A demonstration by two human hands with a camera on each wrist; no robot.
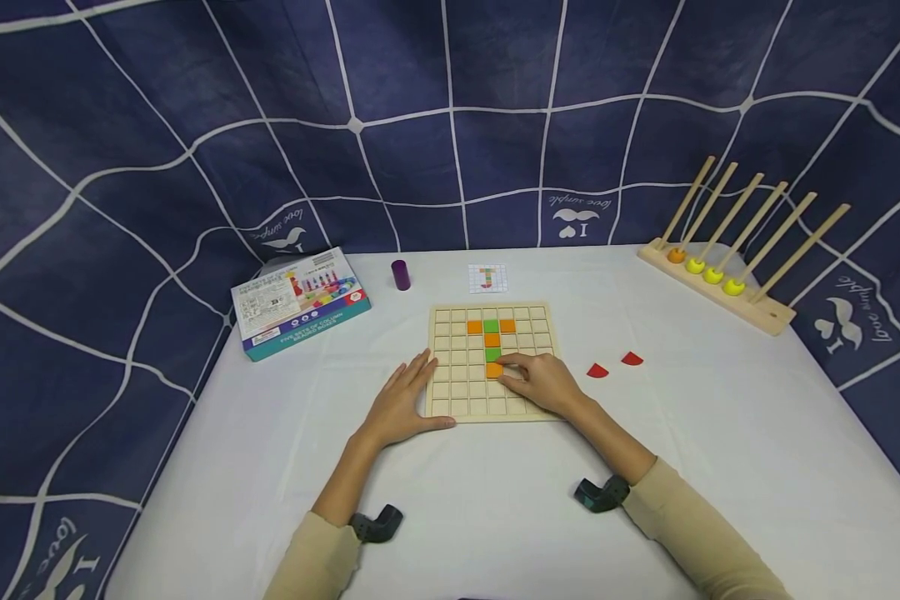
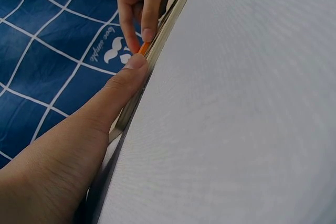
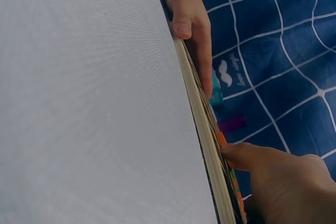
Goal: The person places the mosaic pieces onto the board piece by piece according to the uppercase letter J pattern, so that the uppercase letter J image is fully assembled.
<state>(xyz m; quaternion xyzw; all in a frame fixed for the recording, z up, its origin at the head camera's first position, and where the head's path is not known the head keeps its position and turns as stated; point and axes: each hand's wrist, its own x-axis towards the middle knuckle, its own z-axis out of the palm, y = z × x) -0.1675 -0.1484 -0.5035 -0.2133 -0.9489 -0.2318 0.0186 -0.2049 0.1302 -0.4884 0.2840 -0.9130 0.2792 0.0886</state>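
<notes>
A square wooden grid board (image 1: 457,407) lies on the white table. Across its upper part runs a short row of orange and green square tiles (image 1: 491,327), with a column of more tiles dropping from its middle. My right hand (image 1: 547,382) pinches the orange tile (image 1: 494,371) at the column's bottom between thumb and fingertips; that tile also shows in the left wrist view, tilted (image 2: 143,49). My left hand (image 1: 399,406) rests along the board's left side, fingers straight, thumb (image 2: 123,85) at the near edge.
Behind the board lies a small grid card (image 1: 487,278) with a coloured J shape. A purple cylinder (image 1: 401,275) and a boxed set (image 1: 300,304) stand at the back left. Two red wedges (image 1: 597,371) lie to the right. A wooden peg rack (image 1: 720,287) with beads occupies the back right.
</notes>
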